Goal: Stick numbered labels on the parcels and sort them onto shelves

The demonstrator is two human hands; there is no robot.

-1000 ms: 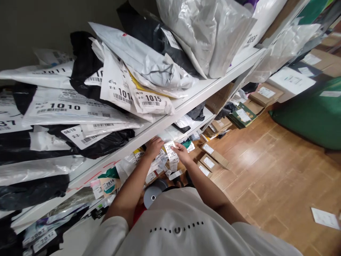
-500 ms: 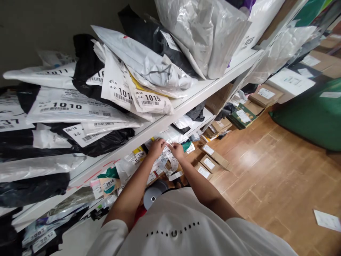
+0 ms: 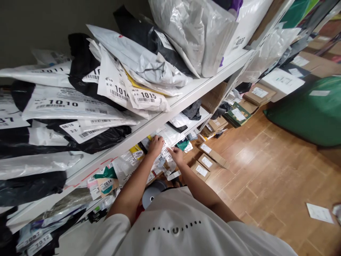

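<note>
My left hand [image 3: 156,145] lies on a white plastic mailer [image 3: 168,134] on the lower shelf, its fingers bent over the surface and apparently not gripping. Close by on the right, my right hand [image 3: 176,155] pinches the edge of a strip of printed white number labels [image 3: 168,157] between thumb and forefinger. The strip hangs down below the fingers. Left of my left hand sits a yellow parcel [image 3: 136,151] labelled 1009. A green bag [image 3: 183,144] is just beyond my right hand.
An upper shelf edge [image 3: 160,118] crosses above my forearms, loaded with labelled mailers [image 3: 57,105]. Cardboard boxes [image 3: 206,161] stand on the wooden floor to the right. A large green sack [image 3: 306,112] lies farther right, and a grey round object [image 3: 153,193] is near my body.
My hands have drawn apart: the left has moved off the label strip onto the mailer, while the right stays at the strip. The view has shifted slightly.
</note>
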